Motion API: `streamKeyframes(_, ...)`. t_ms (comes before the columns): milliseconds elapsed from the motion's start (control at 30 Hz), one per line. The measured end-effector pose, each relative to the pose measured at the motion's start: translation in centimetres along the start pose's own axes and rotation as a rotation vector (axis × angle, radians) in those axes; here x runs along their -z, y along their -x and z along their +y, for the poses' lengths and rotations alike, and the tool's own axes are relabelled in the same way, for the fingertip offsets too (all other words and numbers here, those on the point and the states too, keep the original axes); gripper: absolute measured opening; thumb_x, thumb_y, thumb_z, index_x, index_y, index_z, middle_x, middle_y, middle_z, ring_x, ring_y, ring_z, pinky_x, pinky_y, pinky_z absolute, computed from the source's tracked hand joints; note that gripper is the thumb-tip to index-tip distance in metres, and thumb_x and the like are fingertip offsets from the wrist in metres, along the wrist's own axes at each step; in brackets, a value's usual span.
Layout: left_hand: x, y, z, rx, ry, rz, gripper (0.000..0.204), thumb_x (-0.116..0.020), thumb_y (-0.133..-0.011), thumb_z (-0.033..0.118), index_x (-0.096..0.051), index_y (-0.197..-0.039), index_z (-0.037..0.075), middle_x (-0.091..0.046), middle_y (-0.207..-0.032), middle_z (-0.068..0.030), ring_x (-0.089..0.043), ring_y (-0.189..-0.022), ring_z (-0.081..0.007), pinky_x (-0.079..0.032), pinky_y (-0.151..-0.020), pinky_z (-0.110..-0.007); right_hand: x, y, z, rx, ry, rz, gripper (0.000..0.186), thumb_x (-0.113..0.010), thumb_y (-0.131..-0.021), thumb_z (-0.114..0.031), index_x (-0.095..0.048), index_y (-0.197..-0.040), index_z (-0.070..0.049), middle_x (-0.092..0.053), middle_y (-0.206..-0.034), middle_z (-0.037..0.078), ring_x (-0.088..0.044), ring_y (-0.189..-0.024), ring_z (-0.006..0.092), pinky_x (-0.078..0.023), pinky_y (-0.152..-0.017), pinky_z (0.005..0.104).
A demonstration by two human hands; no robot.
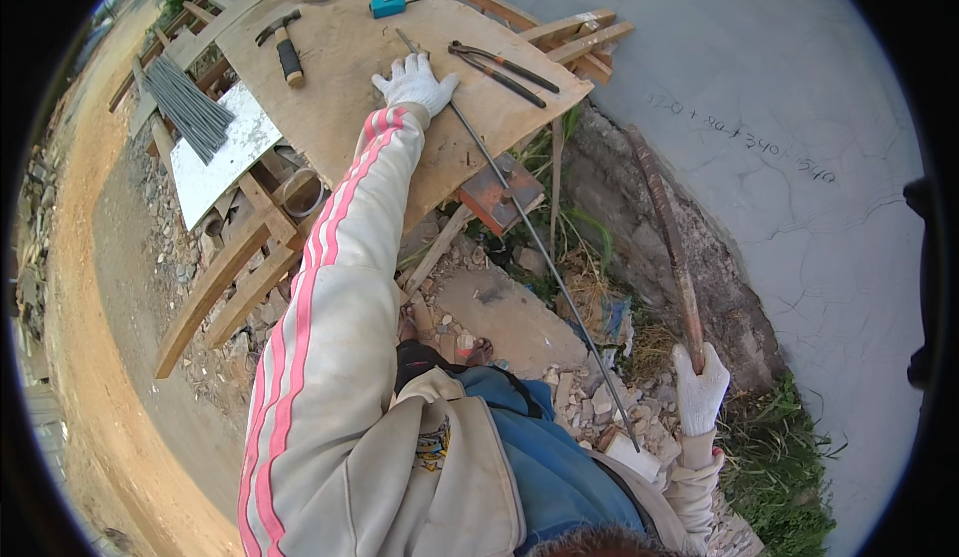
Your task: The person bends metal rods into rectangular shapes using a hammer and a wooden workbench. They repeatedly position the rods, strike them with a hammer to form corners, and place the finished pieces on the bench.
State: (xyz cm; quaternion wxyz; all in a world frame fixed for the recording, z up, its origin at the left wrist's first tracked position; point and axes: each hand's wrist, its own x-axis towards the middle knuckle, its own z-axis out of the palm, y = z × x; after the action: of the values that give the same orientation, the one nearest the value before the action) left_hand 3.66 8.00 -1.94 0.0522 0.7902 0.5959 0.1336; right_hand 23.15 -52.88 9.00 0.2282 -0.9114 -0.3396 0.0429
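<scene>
My left hand (415, 84), in a white knit glove, lies flat with spread fingers on a wooden board (350, 97). It presses on a thin steel rod (544, 257), which runs under the palm, past the board's edge and down toward my right side. My right hand (699, 389), also gloved, is wrapped round the lower end of a long, rusty, slightly bent metal bar (667, 222). Right of my left hand lie pincers (504, 67) with dark handles. A claw hammer (284, 49) and a teal tape measure (388, 3) rest farther off on the board.
A reddish block (502, 194) sits at the board's near edge, under the rod. Left, a bundle of cut rods (190, 107) lies over a white panel (225, 152). Timber offcuts (215, 287) jut out nearby. Rubble (589, 407) covers the ground, with a grey wall (779, 87) at right.
</scene>
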Motion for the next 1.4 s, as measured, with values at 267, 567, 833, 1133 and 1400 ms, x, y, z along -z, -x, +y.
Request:
streamKeyframes(267,0.0,0.2,-0.1,-0.031,-0.036,0.016,0.087,-0.051,-0.100,0.069,-0.044,-0.164,0.012,-0.043,-0.171,-0.0062,-0.034,-0.160,-0.0282,-0.020,-0.124,-0.070,-2.9,-10.1,3.6,0.343,0.244,-0.352,0.048,-0.081,-0.092,-0.045,-0.062,-0.080,-0.002,-0.051,-0.065,0.021,-0.051,-0.061,0.0429,-0.043,-0.058,0.0447)
streamKeyframes(567,-0.9,0.0,-0.4,-0.036,-0.040,0.085,0.083,-0.052,-0.099,0.067,-0.050,-0.160,0.011,-0.049,-0.166,-0.0087,-0.041,-0.155,-0.0294,-0.022,-0.122,-0.070,-3.4,-20.4,2.6,0.429,0.329,-0.676,0.047,-0.083,-0.088,-0.047,-0.069,-0.081,-0.003,-0.057,-0.067,0.021,-0.055,-0.063,0.0427,-0.046,-0.061,0.0466)
streamKeyframes(833,-1.7,-0.3,-0.6,-0.030,-0.035,0.104,0.084,-0.057,-0.097,0.066,-0.048,-0.161,0.013,-0.049,-0.166,-0.0067,-0.039,-0.155,-0.0298,-0.020,-0.122,-0.070,-6.7,-27.2,1.7,0.522,0.533,-0.642,0.039,-0.079,-0.085,-0.049,-0.075,-0.086,-0.010,-0.071,-0.081,0.019,-0.068,-0.082,0.0451,-0.053,-0.072,0.0525)
streamKeyframes(1133,-1.6,-0.1,-0.7,-0.048,-0.048,0.125,0.083,-0.056,-0.098,0.067,-0.049,-0.161,0.012,-0.050,-0.166,-0.0077,-0.040,-0.155,-0.0296,-0.022,-0.123,-0.070,-8.0,-28.0,3.0,0.636,0.431,-0.580,0.033,-0.081,-0.084,-0.043,-0.074,-0.086,-0.011,-0.071,-0.077,0.018,-0.069,-0.080,0.0445,-0.055,-0.071,0.0529)
streamKeyframes(1400,-1.5,0.0,-0.7,-0.063,-0.048,0.146,0.084,-0.053,-0.099,0.068,-0.051,-0.159,0.010,-0.051,-0.165,-0.0103,-0.042,-0.155,-0.0307,-0.022,-0.123,-0.070,-8.0,-26.9,3.7,0.610,0.428,-0.537,0.029,-0.082,-0.082,-0.040,-0.075,-0.087,-0.013,-0.070,-0.077,0.019,-0.069,-0.079,0.0450,-0.055,-0.070,0.0528)
